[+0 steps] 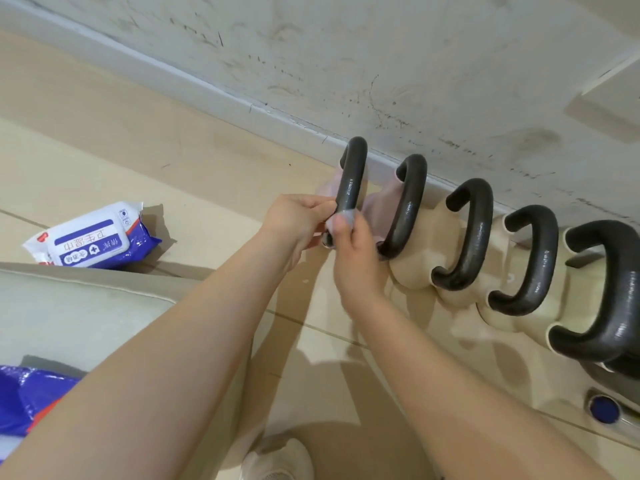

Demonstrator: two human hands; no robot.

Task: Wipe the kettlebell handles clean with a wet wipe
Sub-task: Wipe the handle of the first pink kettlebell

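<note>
Gripping the near end of the leftmost kettlebell handle [351, 178] with the right hand [353, 252], fingers curling round a wet wipe [343, 220] wrapped on the bar. Pinching the same wipe with the left hand [298, 216]. Standing along the wall's [415, 64] foot, a row of five kettlebells; lying on the floor [104, 150] well left, a wet-wipe pack [93, 237].

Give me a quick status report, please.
Both hands, left hand and right hand, grip the wipe around the first handle. Four handles to its right untouched now. Nothing blocking.
</note>
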